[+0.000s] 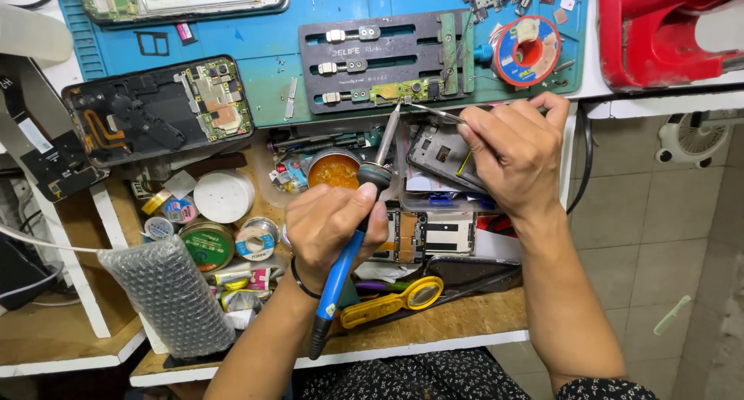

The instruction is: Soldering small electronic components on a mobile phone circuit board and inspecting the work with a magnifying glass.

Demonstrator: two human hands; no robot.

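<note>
Head view: left hand [332, 223] closed around soldering iron [350, 241], right hand [513, 153] pinching tweezers [435, 112] at the small, fragile circuit board [397, 90] clamped in the holder [380, 59]; best held by its edges.

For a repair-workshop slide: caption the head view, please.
Left hand holds blue-handled soldering iron, right hand steel tweezers, at small green circuit board in dark metal holder.

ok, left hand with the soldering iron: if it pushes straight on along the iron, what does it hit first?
Probably the small green circuit board clamped in the dark holder. The left hand aims the soldering iron up at it, tip beside the tweezers in the right hand. Contact is unclear.
</note>
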